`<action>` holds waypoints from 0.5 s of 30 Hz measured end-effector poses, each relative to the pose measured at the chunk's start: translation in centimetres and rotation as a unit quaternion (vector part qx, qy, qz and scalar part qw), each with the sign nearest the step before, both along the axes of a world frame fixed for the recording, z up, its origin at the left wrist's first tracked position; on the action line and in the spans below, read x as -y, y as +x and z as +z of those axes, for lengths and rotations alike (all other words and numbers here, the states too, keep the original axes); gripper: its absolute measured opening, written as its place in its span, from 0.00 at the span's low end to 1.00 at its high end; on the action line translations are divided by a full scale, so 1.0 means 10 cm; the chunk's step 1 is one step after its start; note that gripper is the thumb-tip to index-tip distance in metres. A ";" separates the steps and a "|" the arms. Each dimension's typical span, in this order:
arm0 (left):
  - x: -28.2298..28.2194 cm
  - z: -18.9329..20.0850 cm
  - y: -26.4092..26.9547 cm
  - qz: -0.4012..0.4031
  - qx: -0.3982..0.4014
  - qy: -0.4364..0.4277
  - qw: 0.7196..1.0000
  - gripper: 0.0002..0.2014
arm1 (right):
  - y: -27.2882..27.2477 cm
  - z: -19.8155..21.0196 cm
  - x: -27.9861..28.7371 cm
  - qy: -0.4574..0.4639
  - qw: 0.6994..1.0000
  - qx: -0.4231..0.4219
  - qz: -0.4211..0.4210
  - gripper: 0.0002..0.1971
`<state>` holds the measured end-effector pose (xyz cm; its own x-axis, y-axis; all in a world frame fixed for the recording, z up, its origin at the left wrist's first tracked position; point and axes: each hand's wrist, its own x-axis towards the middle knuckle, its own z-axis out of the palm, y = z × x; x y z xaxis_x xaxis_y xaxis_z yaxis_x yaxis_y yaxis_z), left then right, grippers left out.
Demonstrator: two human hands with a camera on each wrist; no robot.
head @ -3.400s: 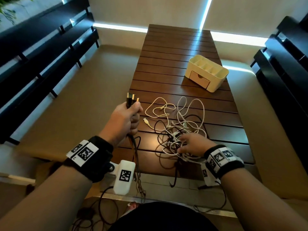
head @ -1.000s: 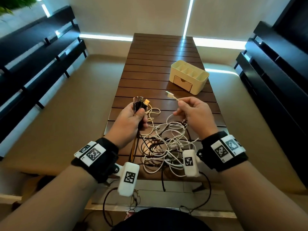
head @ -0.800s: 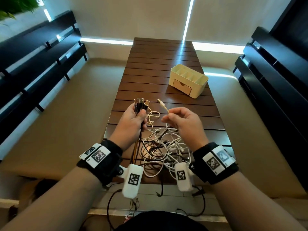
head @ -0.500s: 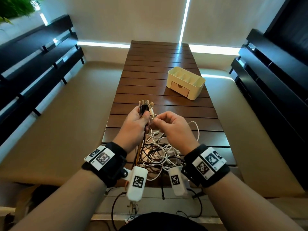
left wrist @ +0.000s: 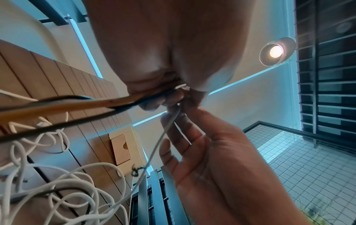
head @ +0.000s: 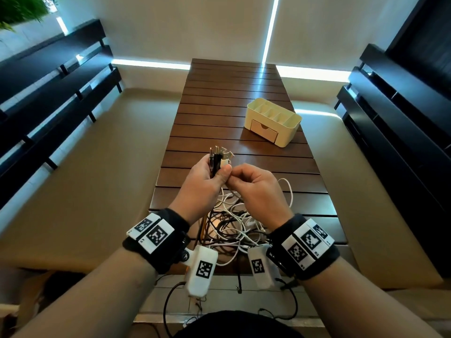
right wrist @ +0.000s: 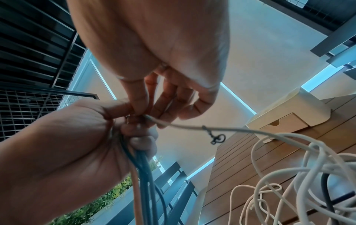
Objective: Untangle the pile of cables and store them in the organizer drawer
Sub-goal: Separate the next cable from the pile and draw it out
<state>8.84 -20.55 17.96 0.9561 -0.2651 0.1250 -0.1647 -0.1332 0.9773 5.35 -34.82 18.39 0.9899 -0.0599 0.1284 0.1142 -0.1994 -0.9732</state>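
The left hand [head: 202, 181] is fisted around a bundle of cable ends [head: 218, 156], thumb pressed on top, and the plugs stick up out of the fist towards the far end of the table [head: 234, 93]. The bundle's dark and tan cords hang straight down from the fist to the near edge. The right hand [head: 253, 189] touches the left just beside that thumb. Its fingertips [right wrist: 142, 109] are curled together and pinch a thin white cable [right wrist: 192, 126] right at the left fist. This looks like feeding one more end into the bundle.

From the pinch, the white cable runs down and to the right into the tangled pile [head: 234, 225], which lies on the table at its near edge, below and between both wrists. So the cable's long axis points from the fingers back towards the person, and the right hand is the nearer one to draw it free. A small dark twist tie [right wrist: 215, 137] hangs on this cable, a little way from the fingers.

The organizer [head: 273, 123] stands well apart, towards the far right of the table, its drawer [head: 264, 132] closed.

Where the white cable ends inside the fist is hidden, and both forearms cover part of the pile. How many cables remain knotted cannot be told.
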 end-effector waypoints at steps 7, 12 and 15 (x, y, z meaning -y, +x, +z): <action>-0.03 0.05 0.08 0.012 0.008 -0.009 1.000 0.08 | 0.02 -0.18 0.01 -0.055 0.998 -0.023 0.021 0.05; -0.07 0.08 0.12 0.032 0.021 -0.035 0.999 0.18 | 0.00 -0.50 0.01 -0.116 0.990 -0.071 0.030 0.07; -0.08 0.12 0.12 0.007 -0.009 -0.119 0.993 0.16 | 0.01 -0.69 0.10 -0.147 0.984 -0.093 0.048 0.09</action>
<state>9.99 -19.72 19.20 0.9619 -0.2172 0.1658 -0.1472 0.0995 0.9841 5.45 -35.81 11.49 0.9973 0.0471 -0.0570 -0.0281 -0.4722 -0.8810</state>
